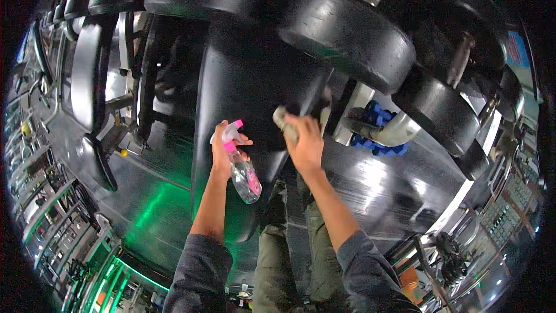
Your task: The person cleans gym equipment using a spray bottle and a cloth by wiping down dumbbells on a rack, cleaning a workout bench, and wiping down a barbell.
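Observation:
My left hand point(226, 145) grips the neck of a clear plastic spray bottle point(246, 178) with a white and pink trigger head; the bottle hangs tilted over a black padded bench point(230, 82). Bunched in my right hand point(305, 141) is a pale cloth point(285, 124), over the right side of the bench pad. That hand is blurred, and whether the cloth touches the pad I cannot tell. Beyond the bench, large black dumbbells point(347, 37) with metal handles stand in a row.
Blue hexagonal dumbbells point(378, 150) lie on the floor at the right, behind a curved metal bench part point(397, 130). Another padded bench point(87, 74) stands at the left, near a small yellow knob point(124, 153). My legs are beside the bench, on the dark shiny floor point(369, 182).

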Motion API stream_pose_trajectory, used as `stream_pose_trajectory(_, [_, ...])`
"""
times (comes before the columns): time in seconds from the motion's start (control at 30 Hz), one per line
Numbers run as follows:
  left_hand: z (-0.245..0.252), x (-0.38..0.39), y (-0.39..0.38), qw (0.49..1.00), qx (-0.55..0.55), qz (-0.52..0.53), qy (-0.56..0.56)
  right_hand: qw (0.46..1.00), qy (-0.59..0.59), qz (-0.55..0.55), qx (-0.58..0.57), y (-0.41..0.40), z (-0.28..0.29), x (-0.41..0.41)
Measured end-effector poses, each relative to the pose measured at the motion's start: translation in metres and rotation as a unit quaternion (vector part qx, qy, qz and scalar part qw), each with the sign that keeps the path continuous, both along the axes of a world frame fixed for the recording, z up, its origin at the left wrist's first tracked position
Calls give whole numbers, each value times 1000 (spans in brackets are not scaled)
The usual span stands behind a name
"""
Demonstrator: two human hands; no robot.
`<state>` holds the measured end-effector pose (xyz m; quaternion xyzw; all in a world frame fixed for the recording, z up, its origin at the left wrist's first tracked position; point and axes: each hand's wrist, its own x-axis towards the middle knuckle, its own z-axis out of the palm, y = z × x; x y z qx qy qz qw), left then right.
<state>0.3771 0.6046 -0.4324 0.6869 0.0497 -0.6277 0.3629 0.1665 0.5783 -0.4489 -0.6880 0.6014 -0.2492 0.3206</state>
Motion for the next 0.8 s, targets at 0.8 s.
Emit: stream_pose_trajectory(0.8, [-6,-10,0,1000,-9,-15,-15,998,43,-45,-1,-52,4,-6])
